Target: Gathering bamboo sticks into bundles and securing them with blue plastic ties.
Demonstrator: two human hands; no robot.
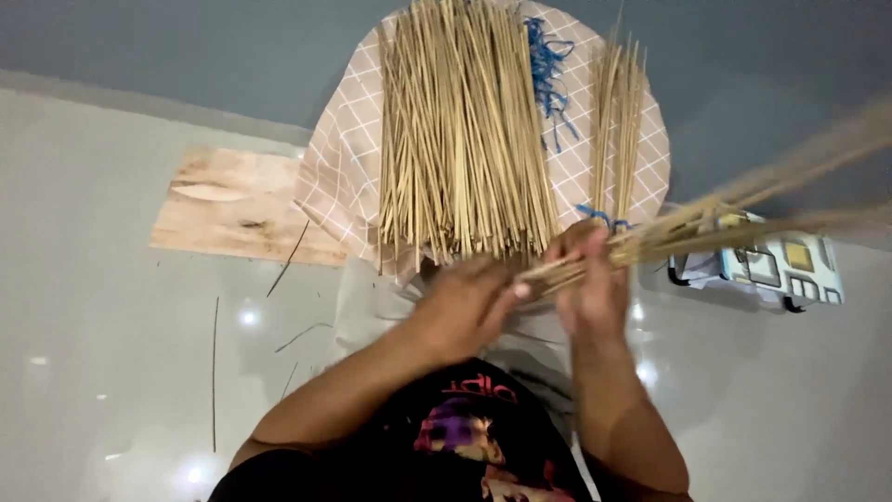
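We are gripping a thin bundle of sticks in both hands, left hand and right hand, fingers closed round its near end (keeping it together), just beside the big stick pile on the checked cloth.

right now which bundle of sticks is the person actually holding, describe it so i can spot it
Start at the round checked cloth with the big stick pile. At its lower right edge both hands meet: the held bundle juts from the right hand toward the right, blurred, not lying flat.

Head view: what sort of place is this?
Probably a home floor used for handcraft: glossy grey floor tiles, a checked cloth under a stick pile, both hands gripping a stick bundle.
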